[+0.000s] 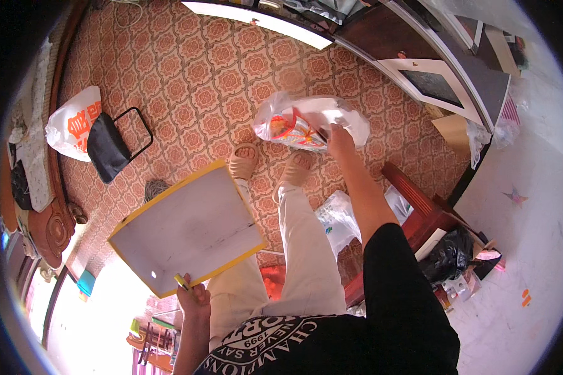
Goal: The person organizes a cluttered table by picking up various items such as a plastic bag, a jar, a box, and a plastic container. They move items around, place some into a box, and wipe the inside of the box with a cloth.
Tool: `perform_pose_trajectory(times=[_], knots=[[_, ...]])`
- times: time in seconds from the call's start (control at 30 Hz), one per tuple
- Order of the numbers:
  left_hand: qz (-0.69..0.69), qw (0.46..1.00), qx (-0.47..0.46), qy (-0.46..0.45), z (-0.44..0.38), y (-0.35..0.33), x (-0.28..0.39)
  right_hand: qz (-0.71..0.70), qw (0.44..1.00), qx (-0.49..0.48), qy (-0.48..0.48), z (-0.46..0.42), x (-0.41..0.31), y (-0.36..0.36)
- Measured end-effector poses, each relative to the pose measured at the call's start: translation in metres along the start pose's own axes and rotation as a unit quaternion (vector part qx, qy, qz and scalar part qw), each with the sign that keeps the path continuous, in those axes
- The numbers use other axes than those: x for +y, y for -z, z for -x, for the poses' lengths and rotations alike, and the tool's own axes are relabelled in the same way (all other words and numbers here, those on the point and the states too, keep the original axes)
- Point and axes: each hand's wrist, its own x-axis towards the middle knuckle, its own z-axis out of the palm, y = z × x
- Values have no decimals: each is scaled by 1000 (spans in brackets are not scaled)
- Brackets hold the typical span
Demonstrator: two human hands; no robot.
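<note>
My left hand [194, 297] grips the lower edge of an open shallow box [192, 229] with a pale inside and yellow rim. A small yellow stick-like object [182, 281] lies under the same hand's fingers; its kind is unclear. My right hand [341, 143] reaches out ahead, closed at the near rim of a clear plastic bag [352, 115]. Inside that bag shows a shiny red, orange and silver packet [293, 131]. Something dark is beside my right fingertips, mostly hidden. The bag is in front of my sandalled feet [296, 166].
To the left, a white bag with red print [77, 124] lies by a black-seated folding chair [108, 147]. Right of my legs, more plastic bags [340, 220] lie by dark red wooden furniture [422, 225] with a black bag [450, 253]. A cabinet with a white door [431, 84] stands ahead right.
</note>
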Motion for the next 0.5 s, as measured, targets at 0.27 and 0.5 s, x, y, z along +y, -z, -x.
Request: perform_pose_trajectory(times=[0.27,0.5], knots=[[-73,995,-60,-36,17,-23,4,-414,899,36,-140,103,-82,126],[-96,957,-250,-115,76,-80,18,-434,899,-56,-15,203,-308,300]])
